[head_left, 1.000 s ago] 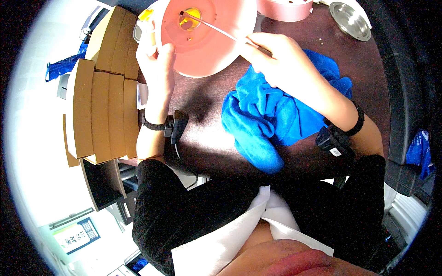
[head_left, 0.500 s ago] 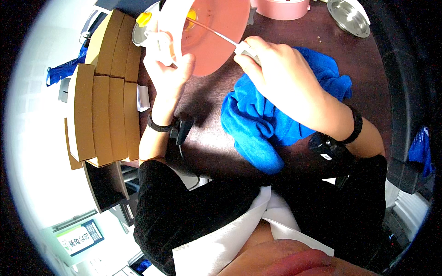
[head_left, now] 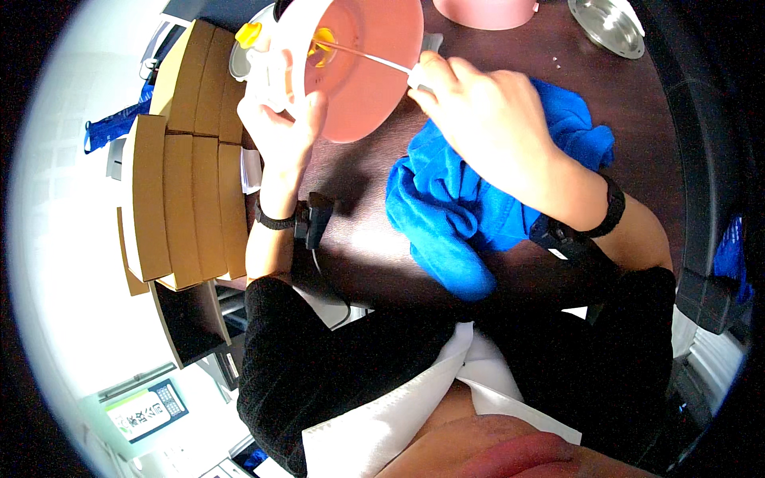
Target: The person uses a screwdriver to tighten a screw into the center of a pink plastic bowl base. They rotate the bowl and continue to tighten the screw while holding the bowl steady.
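Note:
Tilted on its side over the dark table is a pink, round, bowl-shaped appliance shell [head_left: 374, 99], its hollow turned toward my right. Around its near-left edge, by a pale handle-like part, my left hand [head_left: 283, 135] is closed. My right hand [head_left: 498, 111] grips a screwdriver [head_left: 373, 57] by its light handle. The thin metal shaft reaches into the shell, with the tip at a yellow part [head_left: 322, 46] in the middle of its base. Beneath my right forearm lies a crumpled blue cloth [head_left: 450, 207].
A pink ring-shaped part [head_left: 490, 13] and a shiny metal pan [head_left: 610, 30] sit at the far right, with tiny crumbs near them. Brown cardboard boxes [head_left: 187, 179] are stacked along the left. Behind my left hand is a pale round thing with a yellow knob [head_left: 249, 34].
The shell has shifted slightly left and nearer, with my left hand on it. My right hand has turned a little, and the screwdriver shaft lies flatter, its tip still at the yellow part.

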The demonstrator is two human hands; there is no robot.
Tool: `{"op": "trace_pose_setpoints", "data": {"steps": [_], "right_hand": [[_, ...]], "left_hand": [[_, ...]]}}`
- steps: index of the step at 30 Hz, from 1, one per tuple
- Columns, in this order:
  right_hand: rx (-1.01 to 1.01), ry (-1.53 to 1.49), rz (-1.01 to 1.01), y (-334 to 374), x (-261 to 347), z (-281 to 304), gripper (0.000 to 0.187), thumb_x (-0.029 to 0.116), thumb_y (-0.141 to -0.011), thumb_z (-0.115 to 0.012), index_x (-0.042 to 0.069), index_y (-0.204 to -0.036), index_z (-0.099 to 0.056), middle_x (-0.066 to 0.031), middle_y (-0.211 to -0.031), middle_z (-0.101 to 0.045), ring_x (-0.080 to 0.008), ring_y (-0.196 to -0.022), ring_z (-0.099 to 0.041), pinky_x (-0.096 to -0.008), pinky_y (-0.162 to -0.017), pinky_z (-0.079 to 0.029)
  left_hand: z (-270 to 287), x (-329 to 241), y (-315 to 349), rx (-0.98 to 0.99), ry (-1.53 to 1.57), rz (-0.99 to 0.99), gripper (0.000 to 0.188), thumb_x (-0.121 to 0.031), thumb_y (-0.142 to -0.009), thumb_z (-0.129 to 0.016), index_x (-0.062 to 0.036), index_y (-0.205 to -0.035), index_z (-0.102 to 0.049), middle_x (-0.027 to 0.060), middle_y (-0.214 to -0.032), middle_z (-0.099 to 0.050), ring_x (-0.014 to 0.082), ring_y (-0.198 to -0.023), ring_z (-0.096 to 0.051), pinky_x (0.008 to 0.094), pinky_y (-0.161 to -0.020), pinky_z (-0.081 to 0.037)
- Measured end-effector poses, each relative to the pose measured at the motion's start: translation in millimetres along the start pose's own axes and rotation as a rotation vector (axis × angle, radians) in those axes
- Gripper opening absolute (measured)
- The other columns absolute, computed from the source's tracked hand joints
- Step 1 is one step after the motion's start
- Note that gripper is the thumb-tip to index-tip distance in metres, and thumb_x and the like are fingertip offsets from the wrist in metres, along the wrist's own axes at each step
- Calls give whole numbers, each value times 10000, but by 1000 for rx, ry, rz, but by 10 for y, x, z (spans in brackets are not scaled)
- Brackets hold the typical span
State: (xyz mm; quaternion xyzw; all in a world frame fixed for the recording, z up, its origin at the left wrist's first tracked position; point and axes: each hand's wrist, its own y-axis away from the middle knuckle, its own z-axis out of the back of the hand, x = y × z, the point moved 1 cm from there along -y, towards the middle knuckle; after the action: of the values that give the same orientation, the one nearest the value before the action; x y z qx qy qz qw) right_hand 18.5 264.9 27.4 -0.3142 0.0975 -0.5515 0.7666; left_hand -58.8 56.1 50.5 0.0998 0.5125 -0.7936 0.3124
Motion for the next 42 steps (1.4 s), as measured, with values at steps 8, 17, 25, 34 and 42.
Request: {"op": "trace_pose_setpoints", "data": {"steps": [8, 17, 25, 34, 42], "right_hand": [[-90, -11, 71, -93, -182, 71, 182, 229, -811, -547, 61, -877, -567, -93, -674, -588, -232, -514, -601, -339, -445, -481], [135, -754, -214, -112, -161, 20, 256, 227, -861, -506, -7, -799, -589, -210, -649, -557, -338, -578, -579, -406, -499, -429], [240, -824, -321, -86, -97, -1, 302, 247, -873, -488, -33, -796, -573, -224, -614, -535, -338, -546, -569, -402, -486, -416], [90, -772, -193, -75, -100, -7, 276, 227, -868, -491, -25, -935, -582, -224, -631, -546, -334, -557, -580, -387, -501, -432], [167, -741, -230, -83, -91, 78, 303, 215, -878, -478, -9, -1064, -561, -219, -612, -542, -314, -534, -580, -390, -494, -436]], "left_hand": [[13, 33, -67, 83, 338, 348, 549, -233, -795, -552, 54, -1246, -429, 141, -1131, -546, 154, -1006, -512, 281, -883, -393], [-2, 59, -47, -1, 387, 451, 737, -396, -791, -517, 71, -1313, -289, 171, -1246, -450, 214, -1113, -475, 345, -953, -369], [-6, 24, -24, 60, 398, 412, 600, -173, -802, -522, 91, -1299, -315, 55, -1115, -491, 69, -897, -426, 198, -814, -352], [0, 193, 20, 15, 457, 413, 800, -399, -775, -571, 38, -1351, -230, 163, -1269, -431, 224, -1130, -466, 356, -953, -385], [-75, 2, -20, -69, 449, 427, 535, -127, -782, -503, 84, -1259, -385, 35, -971, -529, 65, -812, -440, 208, -746, -373]]}}
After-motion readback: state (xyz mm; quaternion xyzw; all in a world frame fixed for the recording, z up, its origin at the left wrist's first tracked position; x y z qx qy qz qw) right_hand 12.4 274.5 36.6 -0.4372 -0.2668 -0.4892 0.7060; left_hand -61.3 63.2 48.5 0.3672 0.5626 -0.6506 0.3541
